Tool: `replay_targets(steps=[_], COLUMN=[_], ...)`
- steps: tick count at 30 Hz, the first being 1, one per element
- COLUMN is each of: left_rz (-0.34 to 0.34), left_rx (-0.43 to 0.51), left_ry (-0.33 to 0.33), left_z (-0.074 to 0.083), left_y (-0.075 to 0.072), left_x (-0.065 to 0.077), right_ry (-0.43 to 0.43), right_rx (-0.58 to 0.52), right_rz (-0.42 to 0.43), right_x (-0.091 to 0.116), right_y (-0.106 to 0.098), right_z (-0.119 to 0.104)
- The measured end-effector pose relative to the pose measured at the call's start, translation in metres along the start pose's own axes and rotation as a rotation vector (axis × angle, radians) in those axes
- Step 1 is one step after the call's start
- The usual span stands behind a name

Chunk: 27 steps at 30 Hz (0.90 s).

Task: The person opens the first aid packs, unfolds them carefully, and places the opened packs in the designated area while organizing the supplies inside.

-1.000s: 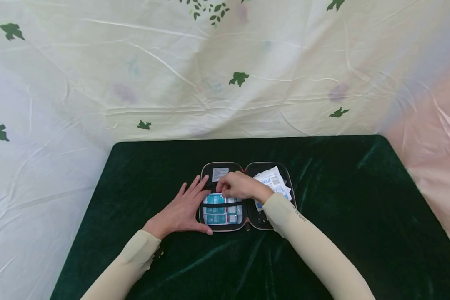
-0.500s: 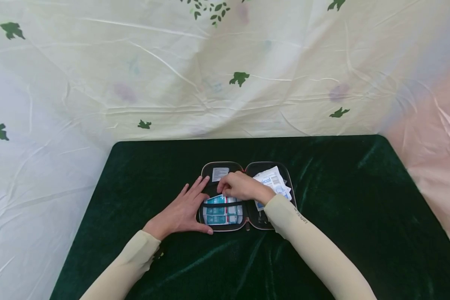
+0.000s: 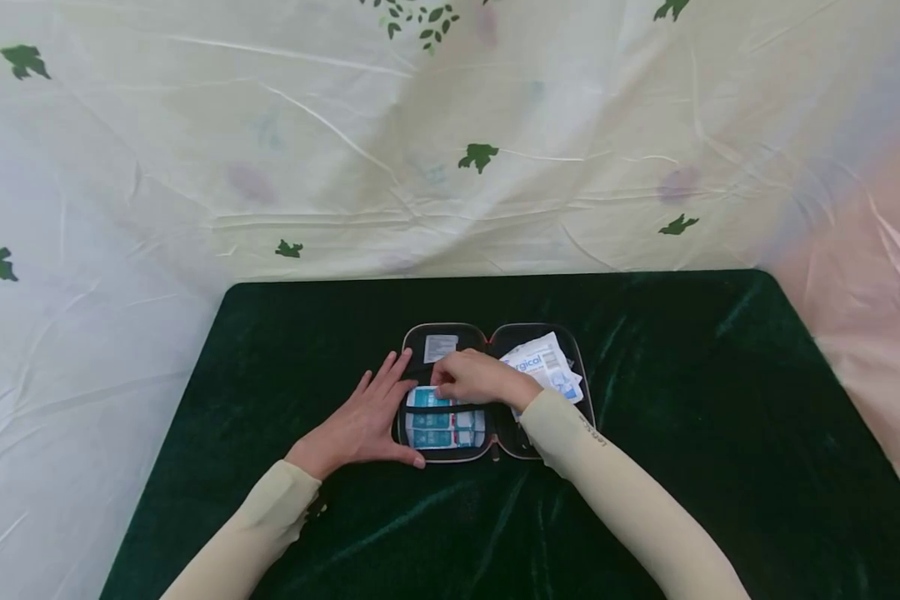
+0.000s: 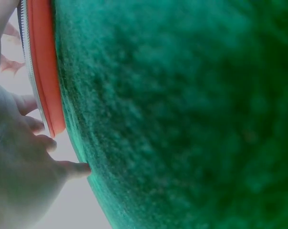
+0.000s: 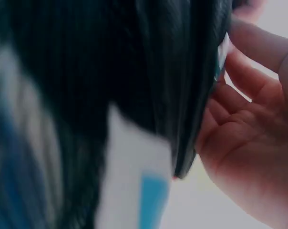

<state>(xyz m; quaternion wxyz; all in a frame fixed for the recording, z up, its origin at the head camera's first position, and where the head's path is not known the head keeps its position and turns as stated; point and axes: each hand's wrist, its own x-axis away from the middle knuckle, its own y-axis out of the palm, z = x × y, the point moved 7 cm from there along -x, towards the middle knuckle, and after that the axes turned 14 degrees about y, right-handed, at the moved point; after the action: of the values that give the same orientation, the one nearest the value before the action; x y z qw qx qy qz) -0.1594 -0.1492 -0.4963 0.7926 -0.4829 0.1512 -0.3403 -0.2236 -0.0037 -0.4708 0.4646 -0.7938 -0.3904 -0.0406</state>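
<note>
An unzipped black case (image 3: 450, 456) lies spread flat, its two halves side by side. In its left half, small teal-and-white packets (image 3: 431, 438) sit under a black elastic strap (image 3: 420, 410). My left hand (image 3: 360, 425) rests along the left rim with fingers and thumb spread. In the left wrist view, its fingers are beside the case's orange zip edge (image 4: 45, 71). My right hand (image 3: 474, 377) reaches over the left half and pinches the top edge of the uppermost packet (image 5: 221, 59) with curled fingers. The right hand partly hides that packet.
White-and-blue printed packets (image 3: 547, 362) lie in the case's right half, partly under the right forearm. A white label (image 3: 440, 348) is at the top of the left half. Dark green velvet cloth (image 3: 307, 333) covers the table; a pale patterned curtain (image 3: 345, 167) hangs behind.
My right hand has shifted slightly down at the upper packet, whose top edge, tilted half a second ago, now lies straighter. My left hand has barely moved.
</note>
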Motion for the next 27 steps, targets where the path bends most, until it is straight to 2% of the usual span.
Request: replay_targets(steps=[8, 16, 21, 27], left_rz=[0.013, 0.011, 0.016, 0.003], left_rx=[-0.001, 0.023, 0.026, 0.01], left_ry=[0.004, -0.007, -0.006, -0.004], left_z=[-0.0006, -0.0033, -0.0026, -0.0012], left_y=[-0.0007, -0.0019, -0.0028, -0.0031], left_x=[-0.0007, -0.0008, -0.0004, -0.0006], right_ry=[0.002, -0.083, -0.063, -0.082], right_rx=[-0.069, -0.059, -0.057, -0.058], right_rz=[0.006, -0.037, -0.036, -0.06], right_x=[-0.0023, -0.0057, -0.0063, -0.0049], right_y=[-0.0037, 0.0003, -0.0001, 0.0017], right_z=[0.0043, -0.003, 0.0003, -0.0045])
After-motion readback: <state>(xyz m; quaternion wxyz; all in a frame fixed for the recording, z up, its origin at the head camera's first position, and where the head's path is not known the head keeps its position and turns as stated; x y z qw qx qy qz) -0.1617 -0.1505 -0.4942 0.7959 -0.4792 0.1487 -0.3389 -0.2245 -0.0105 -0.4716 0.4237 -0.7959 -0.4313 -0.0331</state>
